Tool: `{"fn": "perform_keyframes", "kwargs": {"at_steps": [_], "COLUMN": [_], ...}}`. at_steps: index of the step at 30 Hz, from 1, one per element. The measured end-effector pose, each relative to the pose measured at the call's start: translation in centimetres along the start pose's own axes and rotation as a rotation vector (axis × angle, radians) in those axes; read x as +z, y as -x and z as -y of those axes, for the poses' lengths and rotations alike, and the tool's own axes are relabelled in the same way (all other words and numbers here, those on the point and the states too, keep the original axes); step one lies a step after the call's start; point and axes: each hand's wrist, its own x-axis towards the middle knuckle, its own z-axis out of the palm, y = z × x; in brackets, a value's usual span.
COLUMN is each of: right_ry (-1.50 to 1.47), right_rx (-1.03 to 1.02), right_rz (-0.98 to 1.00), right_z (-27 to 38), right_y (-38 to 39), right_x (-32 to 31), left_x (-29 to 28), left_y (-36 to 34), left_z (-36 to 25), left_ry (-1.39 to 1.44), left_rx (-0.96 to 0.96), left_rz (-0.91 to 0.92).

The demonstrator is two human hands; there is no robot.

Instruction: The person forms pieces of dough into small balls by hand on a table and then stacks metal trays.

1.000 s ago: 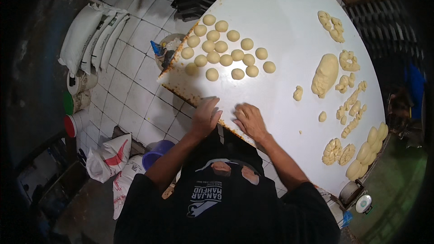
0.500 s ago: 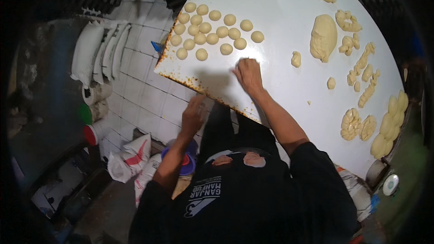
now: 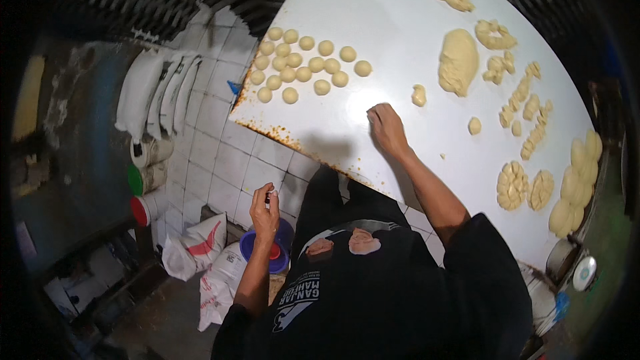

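Observation:
My right hand rests on the white tabletop with its fingers curled down; whatever may lie under them is hidden. To its left, several smooth round dough balls sit in loose rows. A small rough dough piece lies just to its right, and a large dough lump is farther off. Beyond the rusty table edge, my left hand hangs over the floor, fingers bent in toward the thumb. A small dark spot shows between them, too small to name.
Torn dough strips, scored dough rounds and a row of long dough pieces lie along the table's right side. Left on the tiled floor stand white sacks, lidded tubs and a purple bucket.
My right hand has moved right and nearer to me, away from the dough balls. My left hand has drawn back from the table edge toward me. The whole view has shifted slightly.

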Motion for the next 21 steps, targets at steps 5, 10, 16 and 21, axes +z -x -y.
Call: {"fn": "perform_keyframes", "kwargs": {"at_steps": [5,10,16,21], "right_ry": [-0.355,0.031,-0.006,0.028], "right_rx": [-0.141,-0.31,0.262,0.496], "right_rz": [0.064,-0.119,-0.232,-0.274], "right_z": [10.1,6.7,-8.3,-19.2], "right_y": [-8.5,-13.9,-20.0,-27.7], "right_x": [3.6,3.6,-14.0,-27.9], "left_x": [1.5,5.7,16.9,27.9], "left_y": [-5.6,-15.4,-32.7,-48.7], "left_z": [-1.2,-8.2,-18.9,-33.0], "left_ry": [0.085,0.292,0.571,0.491], "left_rx": [0.074,0.304,0.369,0.471], "left_rz": [-0.034,0.021,0.289,0.422]}}
